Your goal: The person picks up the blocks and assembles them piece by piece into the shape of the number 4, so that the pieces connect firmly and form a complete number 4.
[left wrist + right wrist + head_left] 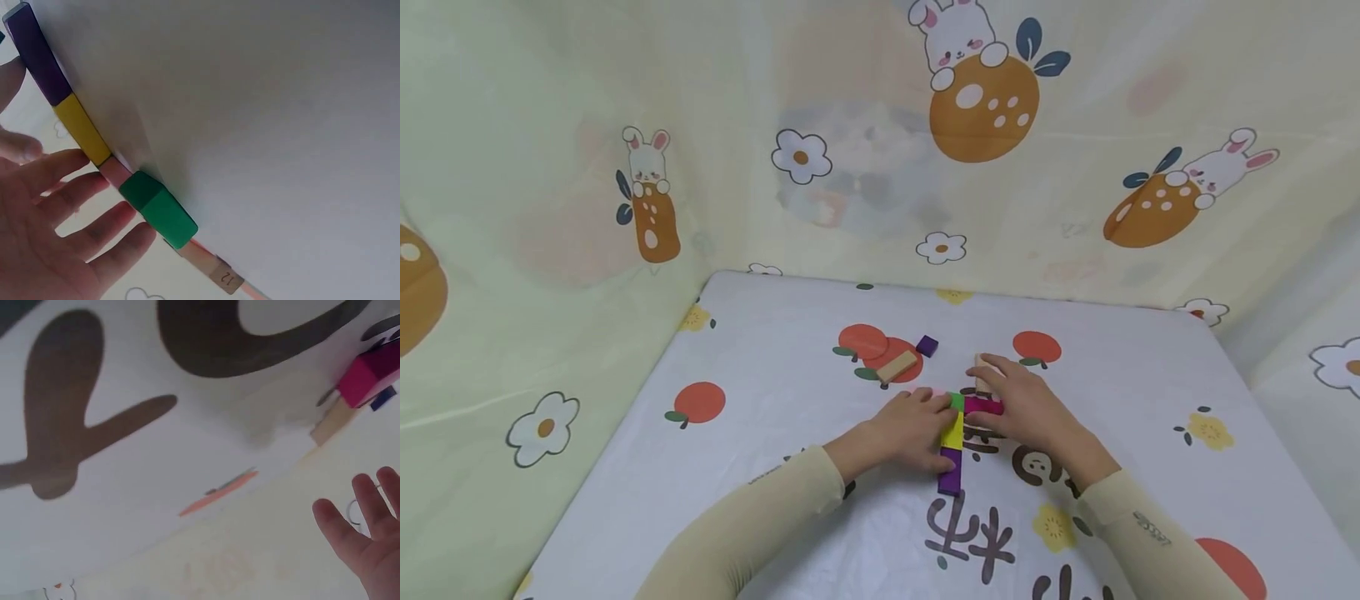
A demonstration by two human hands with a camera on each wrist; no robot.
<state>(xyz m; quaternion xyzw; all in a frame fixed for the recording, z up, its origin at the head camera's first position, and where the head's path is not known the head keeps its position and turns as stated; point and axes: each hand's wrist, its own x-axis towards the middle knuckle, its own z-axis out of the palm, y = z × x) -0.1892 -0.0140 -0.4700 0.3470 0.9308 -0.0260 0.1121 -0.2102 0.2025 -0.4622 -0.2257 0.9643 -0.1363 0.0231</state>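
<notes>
Purple block (950,477) and yellow block (952,433) lie end to end on the printed tablecloth (775,350), with the green block (957,402) beyond. The left hand (912,429) lays extended fingers along them, seemingly to keep the row straight. The right hand (1026,408) has fingers spread near the magenta block (982,406), perhaps to guide it; contact is unclear. Only the left-wrist view shows "12" on a wooden block (212,269).

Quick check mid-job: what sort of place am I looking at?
Probably a small screened-off tabletop area, perhaps for play or recording: printed sheets hang around the back and sides, a fruit-print cover lies beneath, and coloured blocks sit on it.
</notes>
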